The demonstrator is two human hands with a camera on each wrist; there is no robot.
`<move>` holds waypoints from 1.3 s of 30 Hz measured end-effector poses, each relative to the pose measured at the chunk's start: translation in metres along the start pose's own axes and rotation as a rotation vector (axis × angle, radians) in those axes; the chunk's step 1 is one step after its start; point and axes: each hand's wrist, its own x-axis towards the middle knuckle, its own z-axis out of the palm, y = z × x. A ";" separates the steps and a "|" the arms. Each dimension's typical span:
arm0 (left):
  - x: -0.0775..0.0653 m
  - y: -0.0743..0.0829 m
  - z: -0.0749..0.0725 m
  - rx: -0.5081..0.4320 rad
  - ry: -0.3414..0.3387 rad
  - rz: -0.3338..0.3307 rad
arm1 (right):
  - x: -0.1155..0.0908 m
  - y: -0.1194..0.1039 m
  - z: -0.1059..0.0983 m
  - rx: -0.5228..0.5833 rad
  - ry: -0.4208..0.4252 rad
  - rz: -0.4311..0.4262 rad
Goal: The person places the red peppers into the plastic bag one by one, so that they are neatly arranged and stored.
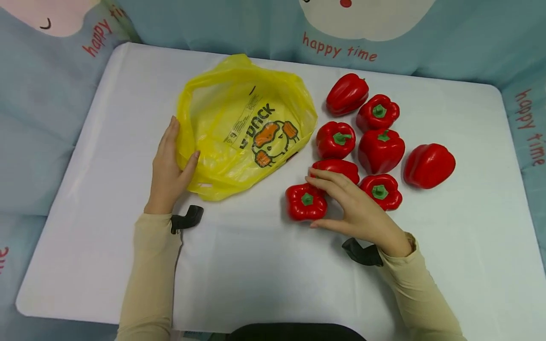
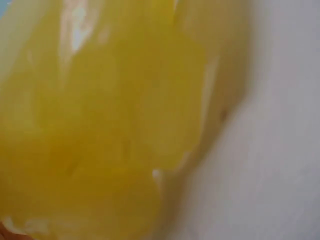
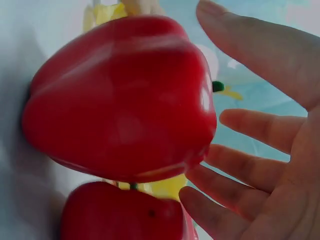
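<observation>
A yellow plastic bag [image 1: 222, 177] with printed lettering and a cartoon lies on the table, its mouth spread wide. My left hand [image 1: 168, 168] rests against its left edge, thumb over the plastic and straight fingers along the outside. Yellow plastic [image 2: 100, 115] fills most of the left wrist view, blurred. Over the nearest red bell pepper [image 1: 302, 208] my right hand [image 1: 354, 206] is spread, thumb on the near side and fingers on the far side. In the right wrist view, the fingers lie loosely by a large pepper [image 3: 120, 100], not clasping it.
Several other red bell peppers cluster to the right of the bag, one lying on its side [image 1: 347, 94] at the back and another [image 1: 429, 166] farthest right. The white table [image 1: 256, 279] is bordered by a blue printed curtain [image 1: 273, 28] at the back and sides.
</observation>
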 end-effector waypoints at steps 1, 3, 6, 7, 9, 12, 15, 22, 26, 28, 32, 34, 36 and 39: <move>0.002 0.000 0.002 -0.009 0.000 0.004 | -0.001 0.000 0.000 -0.003 0.001 0.002; 0.005 0.000 0.007 -0.031 0.006 0.009 | -0.001 -0.001 0.001 -0.006 -0.006 0.004; 0.013 -0.001 0.012 -0.057 0.031 0.012 | -0.001 -0.001 0.003 -0.007 -0.028 0.008; 0.015 -0.001 0.014 -0.077 0.045 0.008 | 0.000 -0.001 0.004 -0.010 -0.032 0.012; 0.021 -0.001 0.018 -0.115 0.075 0.001 | 0.000 -0.001 0.005 -0.015 -0.042 0.023; 0.029 -0.001 0.024 -0.183 0.117 -0.006 | 0.001 -0.001 0.006 -0.020 -0.055 0.044; 0.035 -0.001 0.030 -0.231 0.148 -0.015 | 0.002 -0.003 0.007 -0.019 -0.080 0.068; 0.033 0.000 0.038 -0.266 0.200 -0.064 | 0.002 -0.005 0.014 -0.041 -0.089 0.076; 0.031 0.004 0.039 -0.304 0.206 -0.084 | 0.002 -0.006 0.016 -0.060 -0.045 0.063; 0.030 0.005 0.039 -0.315 0.202 -0.084 | 0.003 -0.007 0.016 -0.054 -0.013 0.061; 0.031 0.005 0.039 -0.311 0.204 -0.080 | 0.009 -0.009 0.016 -0.036 0.048 0.056; 0.031 0.005 0.039 -0.303 0.209 -0.078 | 0.014 -0.010 0.016 -0.029 0.069 0.056; 0.031 0.004 0.039 -0.278 0.217 -0.069 | 0.018 -0.011 0.016 -0.014 0.082 0.064; 0.032 0.003 0.039 -0.236 0.227 -0.059 | 0.026 -0.013 0.018 0.023 0.101 0.097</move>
